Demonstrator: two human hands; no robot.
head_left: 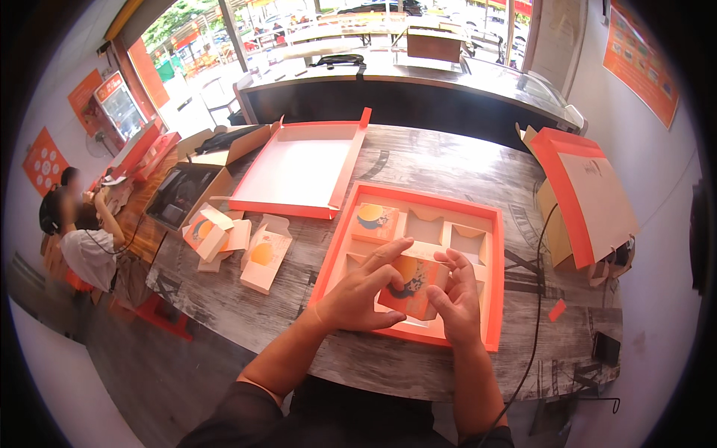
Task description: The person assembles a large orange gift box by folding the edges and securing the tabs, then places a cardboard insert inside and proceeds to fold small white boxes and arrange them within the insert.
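Note:
Between my two hands is a small orange printed carton (415, 287) with a yellow disc on its face, held above a shallow orange tray. My left hand (367, 293) grips its left side, index finger along the top edge and thumb at the lower corner. My right hand (458, 297) closes on its right side with thumb and fingers. Beneath is the compartmented gift box tray (497, 299), orange-rimmed with cream dividers. A similar small carton (375, 222) sits in its far left compartment. The far middle and far right compartments hold nothing; my hands hide several nearer ones.
Left of the tray lie several unfolded small cartons (267, 257). Behind them rests a large orange lid (299, 168), white inside up. An open cardboard box (187, 196) holds dark items. A big orange-edged box (586, 196) stands at right, near a black cable (539, 299). Another person (93, 250) works at far left.

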